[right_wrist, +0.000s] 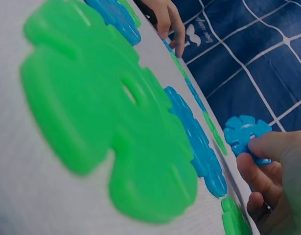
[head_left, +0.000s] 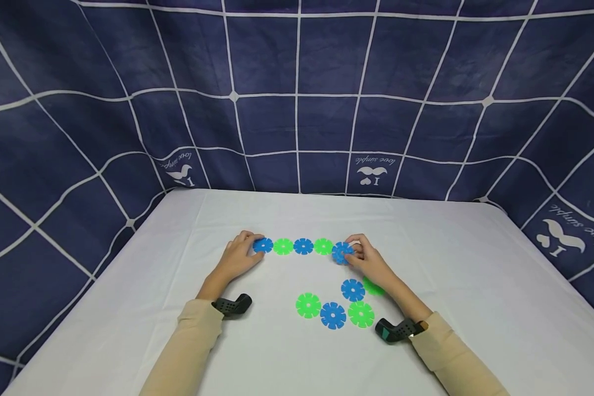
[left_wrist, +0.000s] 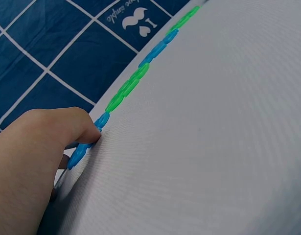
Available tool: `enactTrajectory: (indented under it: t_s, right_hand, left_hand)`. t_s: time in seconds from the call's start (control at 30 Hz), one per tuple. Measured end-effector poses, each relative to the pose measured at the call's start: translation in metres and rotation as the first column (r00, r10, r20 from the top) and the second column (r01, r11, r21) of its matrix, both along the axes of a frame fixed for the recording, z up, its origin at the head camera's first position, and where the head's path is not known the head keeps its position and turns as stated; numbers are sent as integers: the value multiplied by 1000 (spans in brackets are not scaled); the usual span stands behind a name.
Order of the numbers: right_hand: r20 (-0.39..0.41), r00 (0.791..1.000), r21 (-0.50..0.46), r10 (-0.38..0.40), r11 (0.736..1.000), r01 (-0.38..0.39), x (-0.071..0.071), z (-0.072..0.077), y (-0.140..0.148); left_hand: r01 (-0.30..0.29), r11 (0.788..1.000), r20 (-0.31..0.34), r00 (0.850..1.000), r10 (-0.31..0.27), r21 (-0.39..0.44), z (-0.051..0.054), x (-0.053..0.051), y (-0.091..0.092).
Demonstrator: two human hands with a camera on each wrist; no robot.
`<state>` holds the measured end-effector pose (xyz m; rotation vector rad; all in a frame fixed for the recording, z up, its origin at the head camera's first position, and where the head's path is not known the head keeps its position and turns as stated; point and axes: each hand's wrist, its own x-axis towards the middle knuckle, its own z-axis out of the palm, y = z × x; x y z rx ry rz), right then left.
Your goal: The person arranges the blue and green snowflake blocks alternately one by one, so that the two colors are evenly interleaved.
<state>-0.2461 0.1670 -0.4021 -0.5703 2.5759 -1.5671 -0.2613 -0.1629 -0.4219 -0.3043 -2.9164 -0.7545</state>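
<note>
In the head view, a row of flat plastic snowflake discs alternates blue and green across the white table. My left hand [head_left: 234, 257] holds the blue disc [head_left: 263, 245] at the row's left end, thumb and fingers at its edges. A green disc [head_left: 283, 247], a blue disc [head_left: 303, 246] and another green disc [head_left: 323, 246] continue rightward. At the right end, my right hand [head_left: 371, 261] pinches a blue snowflake disc [right_wrist: 245, 131] between thumb and fingers. The right wrist view shows that disc tilted up; whether it touches the table, I cannot tell.
Nearer me lie loose discs: green [head_left: 308, 305], blue [head_left: 333, 315], green [head_left: 361, 314] and blue [head_left: 353, 290]. My right forearm partly hides one more green disc [head_left: 373, 286]. A dark blue checked cloth [head_left: 326, 126] hangs behind the white table [head_left: 277, 357].
</note>
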Motion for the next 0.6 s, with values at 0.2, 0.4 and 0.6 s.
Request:
enactTrajectory:
  t_s: [0.2, 0.4, 0.6]
  right_hand:
    - [-22, 997, 37, -73, 997, 73, -6, -11, 3]
    - [-67, 991, 102, -115, 987, 121, -8, -14, 4]
    - [-109, 980, 172, -164, 968, 181, -11, -17, 4]
  left_hand:
    - [-4, 1000, 5, 1000, 4, -5, 0, 2, 0]
    - [-5, 1000, 12, 1000, 5, 0, 0, 2, 0]
    - [-1, 1000, 0, 1000, 1, -4, -1, 0, 0]
